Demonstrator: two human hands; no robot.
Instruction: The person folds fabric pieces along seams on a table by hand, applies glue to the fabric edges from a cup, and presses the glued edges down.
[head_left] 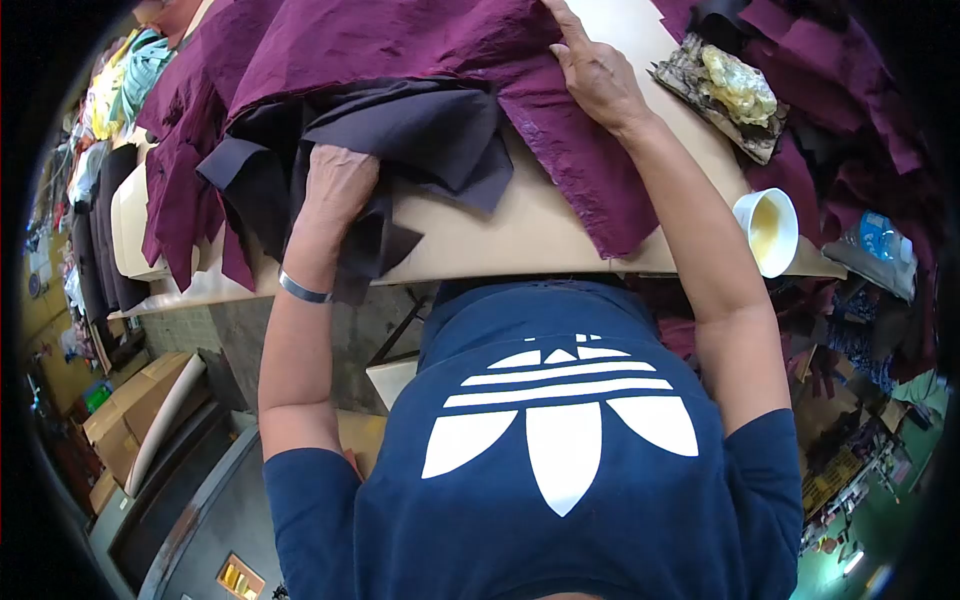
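A large crinkled maroon cloth spreads over the table, its right strip reaching the near edge. Bunched dark cloth, almost black, lies folded beneath and in front of it. My left hand is closed on the dark cloth, whose fold covers the fingertips. At the maroon cloth's right edge is my right hand, its index finger stretched forward and its thumb apart. Nothing shows in its grip, and its fingertip meets the top of the view.
Right of my right arm are a white cup with yellowish paste, a crusted board bearing a yellowish lump, and a clear plastic bottle. The pale tabletop ends before my waist. Cardboard boxes stand low on the left.
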